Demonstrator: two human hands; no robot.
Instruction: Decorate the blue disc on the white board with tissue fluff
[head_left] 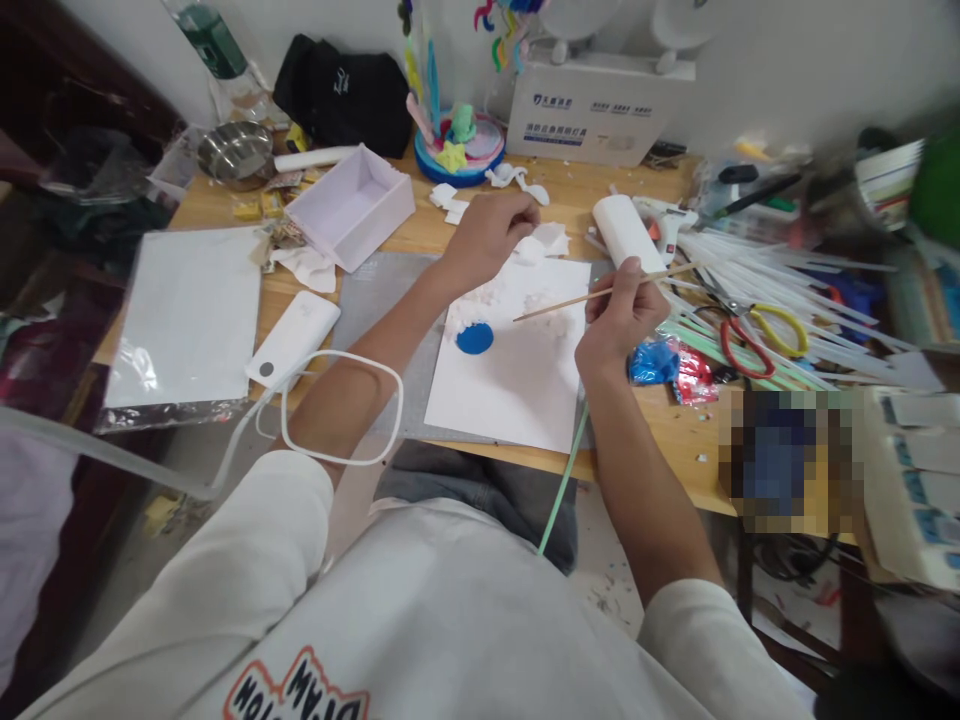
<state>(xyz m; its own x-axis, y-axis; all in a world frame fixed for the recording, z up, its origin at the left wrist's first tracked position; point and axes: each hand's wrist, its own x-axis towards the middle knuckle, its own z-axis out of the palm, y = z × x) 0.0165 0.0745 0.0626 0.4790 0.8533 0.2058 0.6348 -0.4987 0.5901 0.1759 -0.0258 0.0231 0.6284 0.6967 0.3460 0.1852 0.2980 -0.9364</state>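
Observation:
My right hand (626, 305) is closed around a thin wooden stick (559, 306), its tip pointing left over a white sheet of paper (517, 395). On the sheet lies a round blue piece (475, 338), with pale crumbly bits (469, 303) along its upper edge and more scattered across the paper. My left hand (491, 235) is over the sheet's far edge, fingers curled together beside crumpled white tissue (551, 240). Whatever those fingers may hold is hidden. Under the paper is a grey cutting mat (386, 300).
At left are a lilac open box (352, 205), a white power bank (294, 338) with a looped cable, and a bagged white sheet pack (184, 315). A white roll (626, 232), glue gun (667, 230), scissors (757, 335) and many translucent sticks (787, 270) lie at right.

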